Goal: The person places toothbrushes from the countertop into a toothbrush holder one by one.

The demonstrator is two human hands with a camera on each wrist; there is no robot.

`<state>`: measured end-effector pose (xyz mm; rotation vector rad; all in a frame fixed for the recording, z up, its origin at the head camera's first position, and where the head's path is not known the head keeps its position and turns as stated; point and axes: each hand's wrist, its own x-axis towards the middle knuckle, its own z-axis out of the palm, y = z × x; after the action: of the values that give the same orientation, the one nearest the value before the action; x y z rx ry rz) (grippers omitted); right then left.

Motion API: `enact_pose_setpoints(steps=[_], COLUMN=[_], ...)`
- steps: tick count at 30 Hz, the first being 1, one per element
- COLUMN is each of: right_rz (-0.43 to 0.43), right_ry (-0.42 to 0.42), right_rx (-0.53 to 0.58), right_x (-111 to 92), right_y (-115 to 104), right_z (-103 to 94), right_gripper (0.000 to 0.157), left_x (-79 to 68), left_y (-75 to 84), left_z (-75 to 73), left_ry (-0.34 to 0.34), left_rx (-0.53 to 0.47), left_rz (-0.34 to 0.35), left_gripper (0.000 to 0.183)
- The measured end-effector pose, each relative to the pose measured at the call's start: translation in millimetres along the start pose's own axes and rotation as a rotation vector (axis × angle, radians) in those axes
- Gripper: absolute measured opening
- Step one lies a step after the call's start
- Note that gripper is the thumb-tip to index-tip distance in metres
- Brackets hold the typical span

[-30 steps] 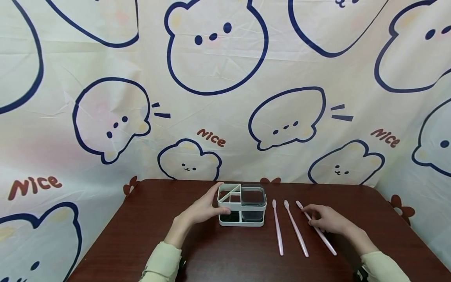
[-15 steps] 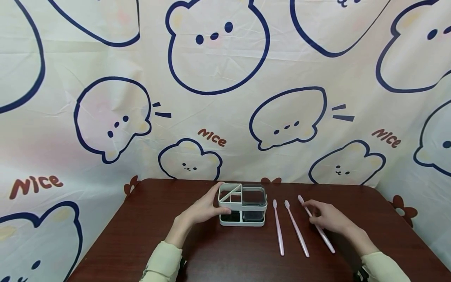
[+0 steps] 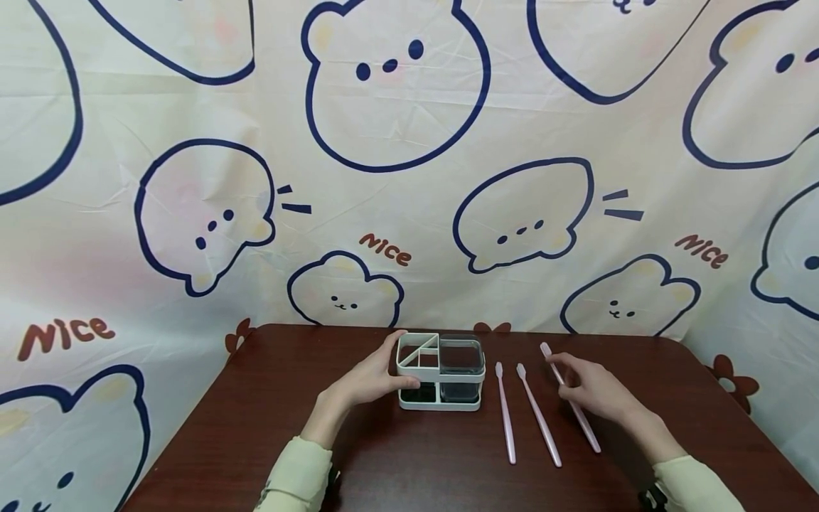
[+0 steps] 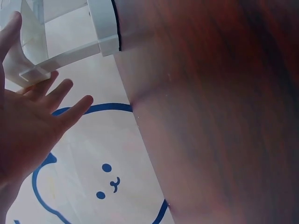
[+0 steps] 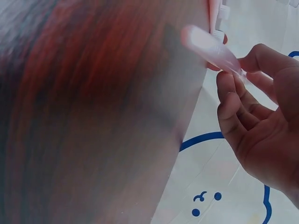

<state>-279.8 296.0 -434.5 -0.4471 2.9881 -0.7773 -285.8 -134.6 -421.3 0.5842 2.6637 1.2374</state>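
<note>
With its thumb in front and fingers behind, my left hand (image 3: 365, 380) grips the left side of a pale toothbrush holder (image 3: 441, 379). The holder has divided slots at its top left and a clear dark cup (image 3: 461, 355) on the right. In the left wrist view the thumb and fingertips lie around the upper frame. My right hand (image 3: 598, 390) pinches a pink toothbrush (image 3: 584, 424) between thumb and fingers, its head pointing away and its handle end toward me. The right wrist view shows that handle (image 5: 210, 46) tilted, close over the table. Left of it lie two more pink toothbrushes, one (image 3: 505, 421) nearer the holder, the other (image 3: 541, 425) between.
Everything is on a dark brown wooden table (image 3: 409, 455). Behind it hangs a pale curtain (image 3: 422, 213) with blue bear outlines, close to the table's back edge.
My right hand has raised the pinched toothbrush slightly, its head shifting up and away and its handle end drawing left. The left hand and the holder have stayed put.
</note>
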Motion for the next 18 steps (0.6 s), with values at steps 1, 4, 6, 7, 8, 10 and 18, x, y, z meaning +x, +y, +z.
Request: enact_pose_setpoints(steps=[1,4,6,7,8,10,18], right_rz=[-0.002,-0.004,-0.006,-0.008,-0.011,-0.026,-0.097], right_ry=[0.008,0.022,0.031,0.035,0.041,0.06,0.17], right_rx=[-0.005,-0.007,-0.008,-0.006,-0.005,-0.002,0.016], right_x=[0,2,2,2,3,3,3], right_y=[-1,-4,-7,-8,-10,-12,-24], right_z=[-0.5,-2.3,-4.0,-4.9,-5.6,-6.8,-10.1], right_gripper=[0.053,0.054,0.055,0.055,0.056,0.056,0.058], left_x=[-0.2,0.0,0.1,0.6,0.8,1.0,0.2], left_y=[0.1,0.0,0.0,0.0,0.0,0.2,0.3], left_z=[-0.1,-0.1,0.0,0.1,0.3,0.4,0.6], left_ry=[-0.001,-0.003,-0.004,-0.004,-0.004,-0.005,-0.01], left_rx=[-0.002,-0.007,-0.009,-0.01,-0.012,-0.016,-0.023], left_rz=[-0.001,-0.004,-0.004,-0.008,-0.007,-0.007,-0.004], left_gripper=[0.104,0.104,0.104,0.104,0.104,0.104,0.105])
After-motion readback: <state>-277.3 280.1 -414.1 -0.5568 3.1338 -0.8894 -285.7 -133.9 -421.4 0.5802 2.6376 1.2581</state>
